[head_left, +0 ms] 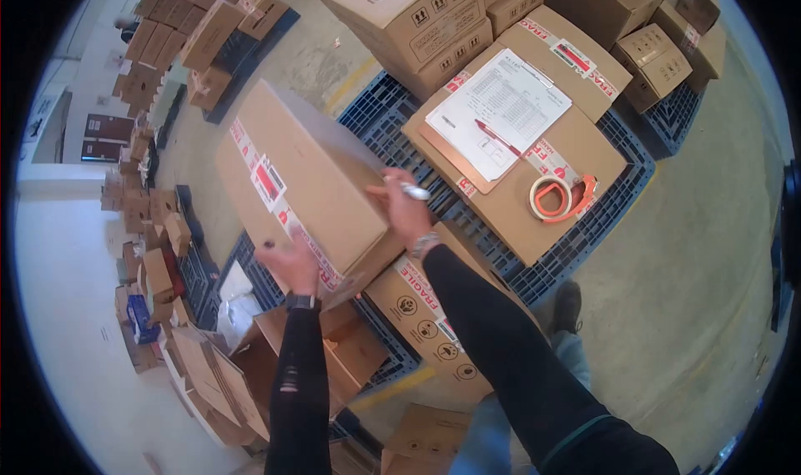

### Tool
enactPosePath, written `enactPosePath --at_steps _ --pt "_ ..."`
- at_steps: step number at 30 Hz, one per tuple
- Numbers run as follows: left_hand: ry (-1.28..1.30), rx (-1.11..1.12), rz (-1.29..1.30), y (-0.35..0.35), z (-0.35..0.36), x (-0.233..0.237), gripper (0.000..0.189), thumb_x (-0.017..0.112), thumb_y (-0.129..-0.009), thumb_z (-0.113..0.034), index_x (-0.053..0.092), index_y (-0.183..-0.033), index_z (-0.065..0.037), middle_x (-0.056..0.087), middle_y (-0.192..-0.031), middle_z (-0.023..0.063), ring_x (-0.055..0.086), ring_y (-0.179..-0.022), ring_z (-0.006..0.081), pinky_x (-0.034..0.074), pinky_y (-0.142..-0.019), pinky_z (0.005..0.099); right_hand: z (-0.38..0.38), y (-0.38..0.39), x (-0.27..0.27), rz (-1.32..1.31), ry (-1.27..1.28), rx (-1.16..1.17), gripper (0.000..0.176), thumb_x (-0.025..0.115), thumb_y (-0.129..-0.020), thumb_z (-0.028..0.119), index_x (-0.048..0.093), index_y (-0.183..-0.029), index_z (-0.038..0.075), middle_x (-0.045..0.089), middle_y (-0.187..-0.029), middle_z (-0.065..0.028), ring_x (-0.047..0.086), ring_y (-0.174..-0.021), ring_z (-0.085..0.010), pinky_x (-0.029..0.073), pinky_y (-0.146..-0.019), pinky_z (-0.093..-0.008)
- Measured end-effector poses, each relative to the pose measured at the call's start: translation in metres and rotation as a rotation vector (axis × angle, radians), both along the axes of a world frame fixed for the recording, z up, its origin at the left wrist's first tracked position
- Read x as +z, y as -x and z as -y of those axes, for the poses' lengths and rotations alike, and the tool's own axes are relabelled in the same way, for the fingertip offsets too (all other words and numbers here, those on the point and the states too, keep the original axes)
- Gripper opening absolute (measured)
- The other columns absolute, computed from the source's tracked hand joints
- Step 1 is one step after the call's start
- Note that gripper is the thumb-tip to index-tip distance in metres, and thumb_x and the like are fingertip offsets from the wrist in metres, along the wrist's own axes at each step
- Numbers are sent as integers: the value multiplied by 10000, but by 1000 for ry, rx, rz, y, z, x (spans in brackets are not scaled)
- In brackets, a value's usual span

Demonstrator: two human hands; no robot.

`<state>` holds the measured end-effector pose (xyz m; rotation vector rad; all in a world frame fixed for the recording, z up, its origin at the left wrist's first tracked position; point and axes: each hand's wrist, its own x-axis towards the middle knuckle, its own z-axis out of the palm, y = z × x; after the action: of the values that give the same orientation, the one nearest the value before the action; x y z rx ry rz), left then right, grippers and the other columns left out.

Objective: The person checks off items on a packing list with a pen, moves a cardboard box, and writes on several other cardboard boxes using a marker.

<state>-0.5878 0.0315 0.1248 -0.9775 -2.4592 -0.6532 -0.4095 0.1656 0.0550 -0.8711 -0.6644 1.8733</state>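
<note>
A large brown cardboard box [313,187], sealed with red-and-white FRAGILE tape [269,183], stands tilted in view in front of me. My left hand [292,262] rests at its near left edge, thumb and fingers apart. At the box's right side, my right hand [406,212] has its fingers closed round a white marker [415,191]; the fingers' far side is partly hidden. Below the right forearm sits another box [421,308] with FRAGILE tape and printed handling symbols.
A clipboard with papers [501,112], a red pen [498,138] and a tape roll [551,198] lie on boxes to the right. Blue plastic pallets [576,254] support the stacks. An opened carton [355,350] stands below left. More boxes [158,37] line the wall.
</note>
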Motion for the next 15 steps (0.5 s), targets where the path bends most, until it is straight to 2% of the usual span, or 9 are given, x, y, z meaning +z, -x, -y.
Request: enactPosePath --at_steps 3,6,9,10,15 --pt "38 -105 193 -22 -72 0 632 680 -880 -422 446 -1161 94 519 -1078 212 523 -1012 331 394 -927 431 -12 -65 27 -195 399 5 342 433 -1041 367 604 -1137 87 645 -817 7 621 -780 -114 477 -744 -268" --pt "333 167 74 -67 -105 11 744 633 -894 -490 414 -1312 85 538 -1083 166 537 -1021 299 390 -936 438 -20 -81 -20 -198 404 172 380 425 -1045 367 640 -1076 55 581 -757 24 551 -715 -85 459 -683 -252" --pt "258 77 105 -48 -99 -5 802 594 -901 -536 387 -1397 60 553 -1102 138 546 -1013 263 388 -941 444 -28 -73 -43 -154 332 353 395 433 -1048 353 660 -1024 31 591 -797 26 550 -742 -72 459 -684 -238" --pt "286 82 95 -48 -98 -6 789 599 -911 -505 385 -1407 70 552 -1084 139 545 -987 245 392 -923 430 -30 -66 -46 -171 345 352 313 476 -1038 297 661 -1056 46 612 -845 24 572 -768 -70 468 -699 -227" --pt "293 45 150 -43 -97 -10 754 595 -933 -455 363 -1427 65 550 -934 122 547 -850 243 437 -808 396 -43 -44 -44 -184 284 494 175 539 -1008 198 661 -1037 77 658 -948 2 617 -864 -76 476 -801 -241"
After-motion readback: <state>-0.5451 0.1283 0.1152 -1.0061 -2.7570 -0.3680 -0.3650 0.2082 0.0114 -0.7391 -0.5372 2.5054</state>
